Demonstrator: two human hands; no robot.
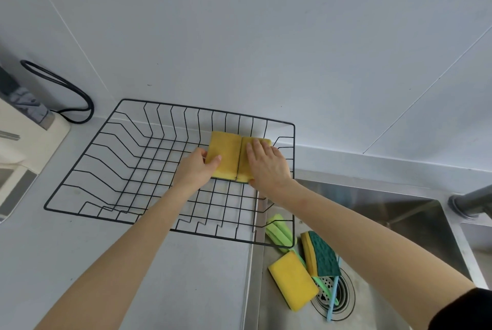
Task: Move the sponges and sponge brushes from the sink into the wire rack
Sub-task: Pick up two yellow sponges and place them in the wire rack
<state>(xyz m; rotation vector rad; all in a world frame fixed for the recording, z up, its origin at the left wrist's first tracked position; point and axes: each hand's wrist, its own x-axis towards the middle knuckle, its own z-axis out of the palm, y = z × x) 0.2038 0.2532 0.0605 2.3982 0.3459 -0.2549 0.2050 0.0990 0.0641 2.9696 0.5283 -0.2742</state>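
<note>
Two yellow sponges lie side by side in the back right part of the black wire rack (80, 170). My left hand (195, 167) grips the left sponge (223, 148) at its near left edge, thumb on top. My right hand (266, 164) rests flat, fingers spread, on the right sponge (243, 170). In the steel sink (394, 212) lie another yellow sponge (292, 280), a yellow and green sponge (320, 255) standing on edge, a green sponge brush (278, 231) partly under the rack's corner, and a blue handle (334, 295) over the drain.
The rack's right end overhangs the sink's left rim. A cream-coloured appliance (24, 148) with a black cable (66, 90) stands at the left on the grey counter. A dark tap base (468, 202) sits at the right. The white wall is close behind the rack.
</note>
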